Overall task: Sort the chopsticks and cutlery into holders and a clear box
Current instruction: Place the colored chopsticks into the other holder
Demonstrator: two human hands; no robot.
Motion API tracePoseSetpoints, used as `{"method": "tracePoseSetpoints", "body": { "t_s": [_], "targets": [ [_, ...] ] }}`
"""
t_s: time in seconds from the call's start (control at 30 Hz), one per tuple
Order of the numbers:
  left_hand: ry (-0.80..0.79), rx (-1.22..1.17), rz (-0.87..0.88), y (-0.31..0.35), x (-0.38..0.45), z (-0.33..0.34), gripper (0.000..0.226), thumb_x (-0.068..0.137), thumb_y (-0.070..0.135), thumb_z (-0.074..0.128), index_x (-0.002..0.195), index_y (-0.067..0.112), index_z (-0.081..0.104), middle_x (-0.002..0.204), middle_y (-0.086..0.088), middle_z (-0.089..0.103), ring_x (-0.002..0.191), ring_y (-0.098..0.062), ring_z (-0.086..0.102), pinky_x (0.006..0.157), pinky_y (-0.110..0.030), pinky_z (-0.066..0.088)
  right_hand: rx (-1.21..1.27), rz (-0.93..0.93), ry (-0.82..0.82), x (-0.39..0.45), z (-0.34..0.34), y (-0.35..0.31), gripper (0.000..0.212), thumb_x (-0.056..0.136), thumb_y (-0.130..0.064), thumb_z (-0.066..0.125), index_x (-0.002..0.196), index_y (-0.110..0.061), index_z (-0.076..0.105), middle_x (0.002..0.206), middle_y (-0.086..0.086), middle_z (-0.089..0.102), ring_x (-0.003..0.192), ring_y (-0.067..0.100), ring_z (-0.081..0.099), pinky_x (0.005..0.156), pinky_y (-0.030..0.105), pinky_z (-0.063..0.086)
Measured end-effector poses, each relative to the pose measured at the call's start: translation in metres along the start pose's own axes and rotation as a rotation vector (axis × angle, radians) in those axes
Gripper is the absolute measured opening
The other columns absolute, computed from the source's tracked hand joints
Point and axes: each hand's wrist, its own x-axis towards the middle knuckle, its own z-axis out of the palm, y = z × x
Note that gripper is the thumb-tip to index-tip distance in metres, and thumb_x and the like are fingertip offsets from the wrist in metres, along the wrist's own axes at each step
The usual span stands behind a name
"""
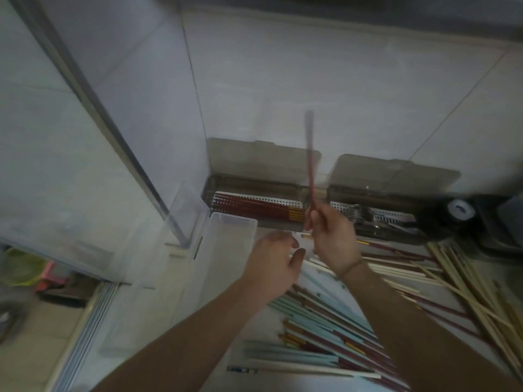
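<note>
**Red chopstick upright in right hand, above left holder**

Right hand (329, 233), centre of frame, pinches a red chopstick (310, 165) at its lower end, fingers curled round it. Long axis runs near vertical in the picture, free end up toward the tiled wall and smeared by motion blur. Whether it is one stick or a pair cannot be told.

Left holder (254, 205) lies just left of and behind the gripping fingers, lid tipped back against the wall. Red chopsticks already in it lie horizontal, left to right, on a perforated metal tray. Judgement: the held stick stands roughly crosswise to that row, so it needs a quarter turn to lie down into it. Right hand is the nearer one.

Left hand (276, 260) hovers lower and left of it, fingers relaxed and slightly spread, holding nothing, beside the clear box (235, 224).

Right holder (376, 219), same smoky translucent plastic, holds metal cutlery; detail blurred.

Loose pile (353, 321) at lower right: slim straight sticks, pale blue, dark red with gold bands, plain pale wood, lying crossed on the counter.
</note>
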Motion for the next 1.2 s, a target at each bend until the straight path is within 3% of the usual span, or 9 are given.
{"method": "tracePoseSetpoints", "body": {
  "t_s": [0.1, 0.23, 0.43, 0.57, 0.7, 0.77, 0.83, 0.93, 1.2],
  "targets": [
    [-0.039, 0.308, -0.016, -0.02, 0.008, -0.01, 0.045, 0.092, 0.043, 0.043, 0.123, 0.018, 0.064, 0.148, -0.005, 0.048, 0.143, -0.029, 0.033, 0.119, -0.05, 0.023, -0.406, 0.098, -0.136, 0.037, 0.001, 0.015, 0.022, 0.098, -0.027, 0.046, 0.105, -0.027, 0.066, 0.096, 0.007, 0.069, 0.089, 0.029, 0.063, 0.073, 0.032, 0.047],
    [-0.185, 0.451, -0.136, -0.033, 0.014, -0.017, 0.053, 0.098, 0.047, 0.042, 0.146, 0.023, 0.039, 0.159, 0.0, 0.024, 0.15, -0.026, 0.008, 0.119, -0.059, 0.003, -0.52, 0.108, -0.253, 0.066, 0.017, 0.01, 0.032, 0.09, -0.011, 0.047, 0.111, -0.026, 0.066, 0.108, 0.006, 0.065, 0.095, 0.026, 0.061, 0.081, 0.031, 0.05],
    [-0.207, 0.485, -0.173, -0.036, 0.014, -0.011, 0.056, 0.096, 0.05, 0.044, 0.145, 0.024, 0.042, 0.158, 0.0, 0.015, 0.148, -0.025, 0.006, 0.118, -0.063, 0.0, -0.457, -0.046, -0.418, 0.079, 0.049, 0.009, 0.055, 0.076, 0.012, 0.049, 0.124, -0.012, 0.061, 0.123, 0.014, 0.06, 0.112, 0.029, 0.057, 0.099, 0.026, 0.04],
    [-0.215, 0.53, -0.147, -0.037, 0.014, -0.012, 0.05, 0.095, 0.049, 0.046, 0.14, 0.027, 0.047, 0.156, 0.0, 0.013, 0.147, -0.027, 0.002, 0.114, -0.069, -0.006, -0.411, -0.038, -0.317, 0.08, 0.044, 0.022, 0.049, 0.076, 0.015, 0.048, 0.114, -0.008, 0.067, 0.122, 0.014, 0.058, 0.113, 0.029, 0.055, 0.102, 0.027, 0.039],
    [-0.205, 0.589, -0.065, -0.028, 0.005, -0.013, 0.046, 0.094, 0.037, 0.051, 0.139, 0.028, 0.048, 0.158, -0.004, 0.022, 0.15, -0.031, 0.003, 0.112, -0.069, -0.008, -0.356, -0.176, -0.04, 0.062, 0.024, 0.038, 0.031, 0.079, 0.009, 0.052, 0.095, -0.009, 0.072, 0.1, 0.013, 0.067, 0.099, 0.034, 0.058, 0.089, 0.029, 0.041],
    [-0.242, 0.544, 0.069, -0.023, -0.002, -0.012, 0.036, 0.09, 0.031, 0.055, 0.126, 0.027, 0.058, 0.143, -0.003, 0.042, 0.143, -0.032, 0.022, 0.115, -0.064, 0.0, -0.325, -0.247, 0.021, 0.034, 0.012, 0.041, 0.021, 0.082, 0.0, 0.056, 0.091, -0.011, 0.071, 0.091, 0.007, 0.065, 0.09, 0.025, 0.054, 0.079, 0.024, 0.039],
    [-0.315, 0.534, 0.199, -0.017, -0.01, -0.01, 0.019, 0.086, 0.027, 0.059, 0.103, 0.029, 0.068, 0.114, 0.004, 0.06, 0.123, -0.025, 0.044, 0.116, -0.062, 0.006, -0.312, -0.286, -0.007, 0.001, 0.003, 0.05, 0.016, 0.083, -0.009, 0.057, 0.089, -0.014, 0.071, 0.086, 0.001, 0.063, 0.085, 0.018, 0.052, 0.074, 0.021, 0.038],
    [-0.282, 0.66, 0.233, -0.01, -0.021, -0.008, 0.013, 0.075, 0.025, 0.07, 0.088, 0.028, 0.072, 0.093, 0.006, 0.062, 0.105, -0.025, 0.051, 0.111, -0.069, 0.007, -0.33, -0.251, -0.137, -0.049, -0.005, 0.075, 0.015, 0.081, -0.015, 0.059, 0.088, -0.019, 0.072, 0.084, -0.001, 0.066, 0.079, 0.02, 0.059, 0.07, 0.027, 0.048],
    [-0.174, 0.766, 0.152, -0.007, -0.019, -0.016, 0.033, 0.078, 0.024, 0.069, 0.111, 0.026, 0.07, 0.116, 0.002, 0.059, 0.131, -0.031, 0.037, 0.108, -0.072, -0.008, -0.412, -0.052, -0.089, -0.146, -0.034, 0.112, 0.017, 0.081, -0.031, 0.057, 0.085, -0.023, 0.071, 0.077, -0.007, 0.063, 0.07, 0.014, 0.059, 0.063, 0.01, 0.034]
  ]
}}
